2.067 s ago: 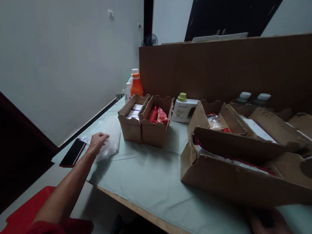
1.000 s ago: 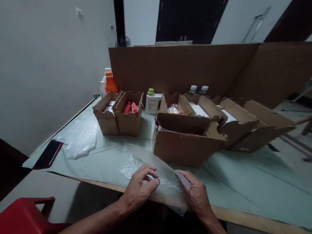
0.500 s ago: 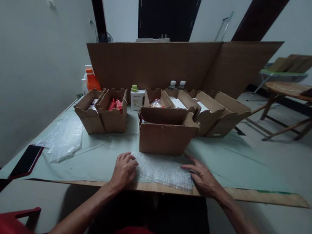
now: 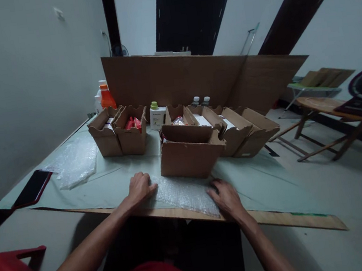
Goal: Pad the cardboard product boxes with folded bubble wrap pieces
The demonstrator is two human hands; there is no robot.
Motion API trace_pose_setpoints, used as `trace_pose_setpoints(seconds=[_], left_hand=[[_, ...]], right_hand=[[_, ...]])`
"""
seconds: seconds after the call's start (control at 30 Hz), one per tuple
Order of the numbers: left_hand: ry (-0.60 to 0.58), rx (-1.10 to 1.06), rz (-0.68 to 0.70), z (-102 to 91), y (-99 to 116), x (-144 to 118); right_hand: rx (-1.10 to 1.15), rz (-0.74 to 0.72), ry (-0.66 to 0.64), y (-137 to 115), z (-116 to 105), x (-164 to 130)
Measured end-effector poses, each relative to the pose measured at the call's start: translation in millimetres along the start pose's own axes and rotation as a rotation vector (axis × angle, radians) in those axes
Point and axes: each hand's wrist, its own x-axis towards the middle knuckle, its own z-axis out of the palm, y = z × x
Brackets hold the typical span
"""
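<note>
A sheet of bubble wrap [image 4: 185, 193] lies flat along the table's front edge, just before a front cardboard box [image 4: 190, 157]. My left hand [image 4: 141, 188] rests on the table at the wrap's left end, its fingers loosely bent and the thumb reaching onto the film. At the other end, my right hand [image 4: 227, 199] touches the wrap's right edge with curved fingers, thumb apart from them. Neither hand lifts the sheet. Some fingertips are hard to make out. The front box stands upright with its top open; its contents are mostly hidden.
Two boxes, one holding red packets [image 4: 132, 123], stand at left; several more boxes [image 4: 254, 132] sit behind and right. A white bottle [image 4: 157, 116] and orange bottle [image 4: 107, 97] stand farther back. More bubble wrap [image 4: 74, 160] and a phone [image 4: 32, 188] lie left. A cardboard panel [image 4: 166, 77] rises behind.
My right hand has moved slightly forward and left, its fingers more curled at the wrap's edge. My left hand has flattened a little. The camera view has turned slightly.
</note>
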Motion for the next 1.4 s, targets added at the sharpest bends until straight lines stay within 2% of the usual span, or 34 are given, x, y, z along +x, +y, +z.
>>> trace_pose_setpoints(seconds=[0.27,0.4,0.5,0.63,0.77,0.83,0.9,0.97,1.1,1.17,1.27,1.4], left_hand=[[-0.003,-0.03,-0.007,10.2,17.4,-13.1],[0.017,-0.039,0.003,3.1,11.7,-21.0],[0.082,-0.028,0.045,-7.0,8.8,-26.8],[0.137,-0.034,0.183,-7.3,24.4,-26.7],[0.087,-0.038,0.327,15.3,45.2,-17.1],[0.059,-0.023,0.363,27.1,46.5,-14.5],[0.035,-0.011,0.388,34.1,41.7,-14.8],[0.015,-0.014,0.405,36.0,34.9,-16.5],[-0.005,-0.069,0.412,32.2,26.1,-19.8],[0.053,-0.082,0.393,29.0,22.7,-22.6],[0.152,0.007,0.27,21.7,16.8,-28.5],[0.039,0.164,0.083,11.6,17.6,-33.2]], right_hand=[[-0.039,-0.028,0.016,-15.1,-1.5,-10.4],[-0.037,-0.018,0.086,-14.5,-3.9,-13.2],[-0.038,-0.037,0.156,-20.5,-5.9,-12.4],[-0.017,-0.168,0.15,-58.5,6.7,-4.2],[0.003,-0.331,0.051,-110.0,41.0,2.2],[0.011,-0.377,0.007,-116.4,53.3,-1.8],[0.008,-0.389,-0.016,-99.9,55.5,-12.4],[-0.022,-0.375,-0.019,-63.0,47.5,-28.9],[-0.124,-0.2,0.044,22.4,12.0,-62.3],[-0.13,-0.096,0.088,45.7,-6.2,-68.3],[-0.084,-0.059,0.135,46.7,-18.5,-58.5],[-0.091,-0.129,0.096,19.6,-6.7,-28.1]])
